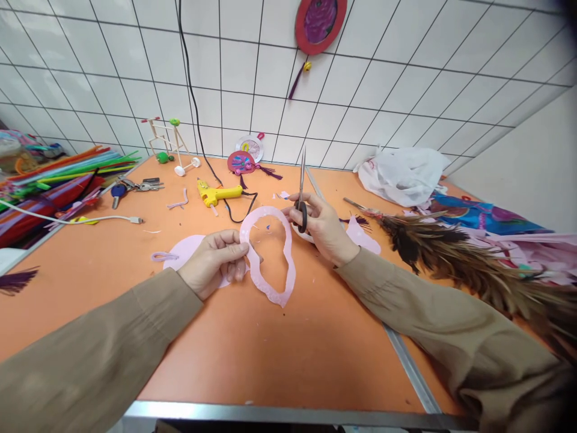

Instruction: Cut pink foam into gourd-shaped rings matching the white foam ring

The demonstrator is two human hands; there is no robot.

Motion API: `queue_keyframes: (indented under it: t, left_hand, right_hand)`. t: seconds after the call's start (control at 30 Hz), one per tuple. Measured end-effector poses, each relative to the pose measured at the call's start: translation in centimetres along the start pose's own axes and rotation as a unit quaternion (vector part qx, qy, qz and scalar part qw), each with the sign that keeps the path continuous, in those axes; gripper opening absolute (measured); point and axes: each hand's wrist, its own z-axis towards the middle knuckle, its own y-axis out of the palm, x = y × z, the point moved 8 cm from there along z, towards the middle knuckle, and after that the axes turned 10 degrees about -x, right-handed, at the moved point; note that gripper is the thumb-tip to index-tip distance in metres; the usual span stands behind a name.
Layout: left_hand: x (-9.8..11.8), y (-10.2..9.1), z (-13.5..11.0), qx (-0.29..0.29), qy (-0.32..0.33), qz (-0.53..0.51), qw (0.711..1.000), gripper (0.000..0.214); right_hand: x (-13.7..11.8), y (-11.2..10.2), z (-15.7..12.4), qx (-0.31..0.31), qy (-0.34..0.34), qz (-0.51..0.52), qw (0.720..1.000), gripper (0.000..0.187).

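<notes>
A pink gourd-shaped ring [290,264], cut hollow with a wavy edge, hangs over the table in front of me. My left hand [219,255] pinches its left side between thumb and fingers. In my right hand [328,227] is a pair of scissors [302,180], gripped by the black handles with the blades pointing up. That hand's fingertips are close to the ring's upper right; whether they touch it I cannot tell. Under my left hand lies a pale pink round piece [184,248] with a lilac loop [164,257]. Beyond my right wrist is another pink piece [362,236].
A yellow glue gun [219,192] with a black cord lies behind the ring. Keys [135,186], a stick model [169,144] and coloured pipe cleaners [67,171] are left. A feather duster [433,240] and a white plastic bag [401,174] are right. Decorated discs [242,161] sit by the wall.
</notes>
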Motion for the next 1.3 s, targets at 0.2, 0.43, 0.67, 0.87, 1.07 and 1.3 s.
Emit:
queue_keyframes:
  t: [0.2, 0.43, 0.67, 0.87, 1.07, 1.3]
  left_hand:
    - [-0.2, -0.1, 0.1, 0.0, -0.002, -0.01, 1.0, 0.027]
    - [-0.4, 0.0, 0.0, -0.005, -0.029, 0.011, 0.999, 0.022]
    - [-0.4, 0.0, -0.1, 0.006, -0.038, 0.022, 0.999, 0.026]
    - [-0.9, 0.1, -0.1, -0.004, -0.047, 0.034, 0.998, 0.032]
    - [-0.5, -0.9, -0.2, 0.061, -0.005, -0.012, 0.998, 0.026]
    - [-0.1, -2.4, -0.8, 0.187, 0.02, -0.084, 0.979, 0.01]
  right_hand:
    - [1.0, 1.4, -0.3, -0.07, 0.044, 0.01, 0.997, 0.036]
    - [0.3, 1.6, -0.3, -0.074, 0.027, -0.004, 0.997, 0.033]
    - [-0.1, 2.2, -0.5, -0.121, 0.041, -0.001, 0.992, 0.026]
    - [-0.4, 2.5, -0.5, -0.138, 0.049, -0.05, 0.988, 0.03]
    - [-3.9, -0.3, -0.5, 0.017, -0.092, -0.119, 0.989, 0.032]
    - [-6.1, 3.0, -3.2, -0.159, -0.103, -0.188, 0.964, 0.027]
